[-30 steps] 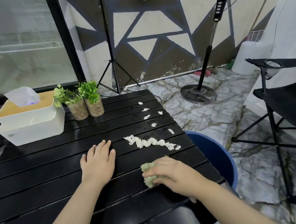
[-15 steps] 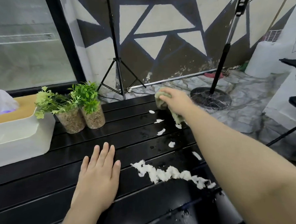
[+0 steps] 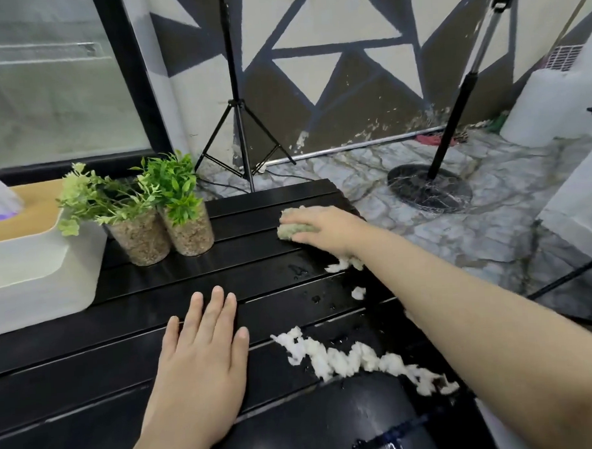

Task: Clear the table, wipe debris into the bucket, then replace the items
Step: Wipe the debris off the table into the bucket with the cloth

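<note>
My right hand presses a greenish cloth onto the far right part of the black slatted table. A line of white debris lies near the table's right front edge. Smaller white bits sit just under my right wrist. My left hand rests flat on the table, fingers spread, holding nothing. Two small potted plants and a white tissue box stand at the back left. The bucket is out of view.
A tripod stands on the marble floor behind the table. A stand with a round black base is at the right. A white appliance sits in the far right corner. A dark rounded object lies at the bottom edge.
My right hand with the cloth has moved from the table's front to its far right part, and the scattered bits there are now gathered under my wrist. My left hand stays put.
</note>
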A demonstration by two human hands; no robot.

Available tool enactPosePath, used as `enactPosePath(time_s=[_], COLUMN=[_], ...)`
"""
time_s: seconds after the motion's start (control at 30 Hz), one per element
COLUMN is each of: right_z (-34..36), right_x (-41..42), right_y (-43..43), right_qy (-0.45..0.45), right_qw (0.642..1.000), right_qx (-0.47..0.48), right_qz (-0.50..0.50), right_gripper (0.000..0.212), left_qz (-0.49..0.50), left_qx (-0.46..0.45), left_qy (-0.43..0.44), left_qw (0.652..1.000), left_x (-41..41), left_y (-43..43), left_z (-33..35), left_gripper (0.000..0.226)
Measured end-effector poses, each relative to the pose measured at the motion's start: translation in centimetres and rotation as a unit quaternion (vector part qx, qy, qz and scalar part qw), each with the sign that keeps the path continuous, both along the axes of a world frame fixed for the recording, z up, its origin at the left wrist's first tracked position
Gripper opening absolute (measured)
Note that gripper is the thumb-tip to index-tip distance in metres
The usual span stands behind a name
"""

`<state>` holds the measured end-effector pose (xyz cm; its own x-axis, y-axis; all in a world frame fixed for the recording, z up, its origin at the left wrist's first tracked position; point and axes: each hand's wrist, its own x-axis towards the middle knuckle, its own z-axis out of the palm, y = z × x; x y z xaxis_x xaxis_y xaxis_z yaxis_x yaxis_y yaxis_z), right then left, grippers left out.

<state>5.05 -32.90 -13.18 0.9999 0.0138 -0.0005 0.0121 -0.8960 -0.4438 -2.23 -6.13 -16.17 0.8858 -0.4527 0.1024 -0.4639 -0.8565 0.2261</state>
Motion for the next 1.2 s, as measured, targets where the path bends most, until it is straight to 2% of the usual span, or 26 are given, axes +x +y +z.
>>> enactPosePath(time_s=[0.1,0.2,0.27,0.33,0.4,0.5,0.57,0.63,0.77,0.9,1.03,1.13,1.2], right_z=[-0.1,0.3,1.6,3.1,3.9,2.6,0.8,-0.3,-0.4,0.0,0.4,1.6,3.7], right_x=[-5.0,-9.2,-9.3,-7.0,-3.2,1.9,4.3,5.8,5.4,-0.1,-6.6,-9.5,-9.3], right_y=[1.7,3.1,2.6,1.5,0.4,-0.1,0.6,1.9,4.5,6.0,6.2,5.1,2.8], right_qy=[0.014,0.061,0.026,-0.077,-0.139,-0.133,-0.066,0.000,-0.014,0.011,0.027,0.031,-0.004], right_qw=[0.997,0.983,0.984,0.992,0.990,0.981,0.989,0.994,0.999,0.992,0.966,0.965,0.982], right_qx=[0.018,0.050,0.038,0.030,0.036,0.068,0.043,-0.015,-0.027,-0.011,0.003,0.035,0.075], right_qz=[0.078,0.163,0.171,0.092,-0.019,-0.121,-0.121,-0.109,-0.009,0.129,0.257,0.259,0.174], right_gripper=[0.043,0.041,0.039,0.037,0.035,0.034,0.039,0.047,0.046,0.045,0.043,0.043,0.045], left_qz=[0.002,-0.001,0.000,0.004,0.015,0.032,0.030,0.032,0.042,0.037,0.030,0.028,0.022], left_qx=[-0.006,-0.003,-0.013,-0.021,-0.035,-0.046,-0.047,-0.042,-0.025,-0.030,-0.034,-0.035,-0.031], left_qy=[0.005,-0.004,-0.004,-0.001,0.005,0.001,0.000,0.005,0.009,0.014,0.017,0.018,0.017], left_qw=[1.000,1.000,1.000,1.000,0.999,0.998,0.998,0.999,0.999,0.999,0.999,0.999,0.999], left_x=[0.0,0.0,-0.1,0.0,0.0,-0.1,-0.1,0.0,0.2,0.0,0.3,0.3,0.4], left_y=[-0.1,0.0,0.0,0.0,-0.1,-0.1,-0.1,-0.2,-0.3,-0.1,-0.1,0.0,0.1], left_z=[-0.1,-0.1,-0.2,-0.2,-0.3,-0.3,-0.3,-0.3,-0.3,-0.2,-0.4,-0.5,-0.5], left_gripper=[0.069,0.073,0.067,0.058,0.057,0.057,0.057,0.056,0.057,0.056,0.056,0.056,0.057])
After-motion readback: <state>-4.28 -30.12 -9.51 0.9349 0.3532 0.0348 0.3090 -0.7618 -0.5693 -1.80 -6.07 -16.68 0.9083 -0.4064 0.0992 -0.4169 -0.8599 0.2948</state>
